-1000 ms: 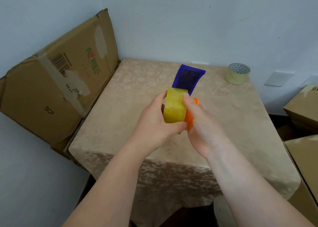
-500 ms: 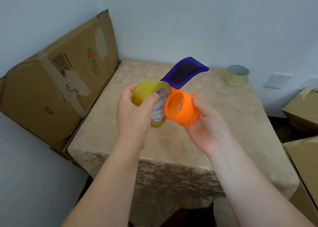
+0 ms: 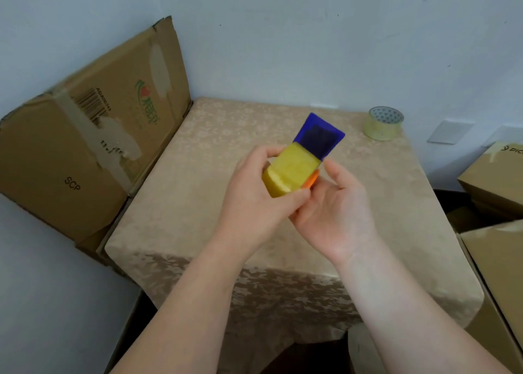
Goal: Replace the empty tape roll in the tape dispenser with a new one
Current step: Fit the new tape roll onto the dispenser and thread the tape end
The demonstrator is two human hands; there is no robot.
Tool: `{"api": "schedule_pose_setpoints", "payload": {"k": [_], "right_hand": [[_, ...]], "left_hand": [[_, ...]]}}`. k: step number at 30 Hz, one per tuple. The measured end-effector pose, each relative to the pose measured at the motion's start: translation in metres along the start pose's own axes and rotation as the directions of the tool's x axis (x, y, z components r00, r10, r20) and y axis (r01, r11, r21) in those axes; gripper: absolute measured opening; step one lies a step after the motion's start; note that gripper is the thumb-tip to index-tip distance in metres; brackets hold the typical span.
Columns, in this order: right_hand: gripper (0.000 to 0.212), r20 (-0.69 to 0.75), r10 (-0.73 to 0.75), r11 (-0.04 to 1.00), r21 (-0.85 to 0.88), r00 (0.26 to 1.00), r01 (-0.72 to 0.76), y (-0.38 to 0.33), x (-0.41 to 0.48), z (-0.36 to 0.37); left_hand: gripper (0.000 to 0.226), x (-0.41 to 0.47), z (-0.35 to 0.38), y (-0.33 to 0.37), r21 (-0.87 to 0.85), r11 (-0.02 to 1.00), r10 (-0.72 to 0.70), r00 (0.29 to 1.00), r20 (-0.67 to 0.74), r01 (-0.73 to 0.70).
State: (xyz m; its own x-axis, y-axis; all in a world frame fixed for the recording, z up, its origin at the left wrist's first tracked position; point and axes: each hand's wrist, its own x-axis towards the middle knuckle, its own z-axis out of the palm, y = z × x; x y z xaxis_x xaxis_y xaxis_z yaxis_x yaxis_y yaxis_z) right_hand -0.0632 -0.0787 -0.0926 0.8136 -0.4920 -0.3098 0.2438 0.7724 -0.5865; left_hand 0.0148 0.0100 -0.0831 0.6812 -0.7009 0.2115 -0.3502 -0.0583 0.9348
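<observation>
Above the middle of the table, my left hand (image 3: 254, 201) grips a full yellow tape roll (image 3: 291, 172). The roll sits against the dispenser's orange hub (image 3: 311, 180), of which only a sliver shows at the roll's right edge. The dispenser's blue blade guard (image 3: 318, 137) sticks out beyond the roll, pointing away from me. My right hand (image 3: 336, 209) cups the dispenser from below and the right, thumb raised beside the hub. A second, nearly clear tape roll (image 3: 382, 123) lies flat at the table's far right corner.
The table (image 3: 198, 203) wears a beige patterned cloth and stands in a room corner. A big flattened cardboard box (image 3: 85, 147) leans against the wall on the left. More cardboard boxes (image 3: 498, 249) are stacked close to the right edge.
The roll was held apart to the left of the orange hub, opening facing it. Now my left hand has brought it over the hub, which is almost hidden, and the blue guard points away.
</observation>
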Motion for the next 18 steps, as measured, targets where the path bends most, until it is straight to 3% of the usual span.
{"api": "schedule_pose_setpoints", "payload": {"k": [2,4,6,9,13,16,18], "right_hand": [[0.066,0.018,0.026,0.997,0.075,1.000,-0.027,-0.005,-0.003,-0.003],[0.055,0.008,0.000,0.997,0.077,1.000,-0.001,-0.006,-0.002,-0.007],[0.044,-0.017,-0.010,0.997,0.076,1.000,0.012,-0.007,0.001,-0.010],[0.050,0.002,0.010,0.986,0.169,1.000,-0.010,-0.012,0.001,-0.011],[0.046,0.008,0.018,0.973,0.229,1.000,-0.019,-0.015,0.000,-0.013],[0.039,0.063,0.007,0.981,0.195,0.998,-0.020,-0.015,-0.001,-0.012],[0.031,0.105,-0.028,0.997,0.078,0.994,0.020,-0.014,-0.003,-0.008]], "left_hand": [[0.057,0.000,0.000,-0.001,0.046,0.998,0.026,0.996,0.087,-0.030],[0.059,0.000,0.002,-0.003,0.059,0.998,0.004,0.985,0.170,-0.015],[0.059,0.000,0.003,-0.005,-0.032,0.996,-0.071,0.972,0.223,0.080],[0.052,0.002,0.001,-0.008,-0.139,0.975,-0.138,0.959,0.246,0.176],[0.033,0.003,-0.002,-0.004,-0.055,0.991,-0.109,0.963,0.245,0.126],[0.018,0.005,-0.006,-0.004,-0.177,0.968,-0.131,0.962,0.240,0.176],[0.011,0.006,-0.009,-0.003,-0.284,0.924,-0.180,0.948,0.264,0.255]]}}
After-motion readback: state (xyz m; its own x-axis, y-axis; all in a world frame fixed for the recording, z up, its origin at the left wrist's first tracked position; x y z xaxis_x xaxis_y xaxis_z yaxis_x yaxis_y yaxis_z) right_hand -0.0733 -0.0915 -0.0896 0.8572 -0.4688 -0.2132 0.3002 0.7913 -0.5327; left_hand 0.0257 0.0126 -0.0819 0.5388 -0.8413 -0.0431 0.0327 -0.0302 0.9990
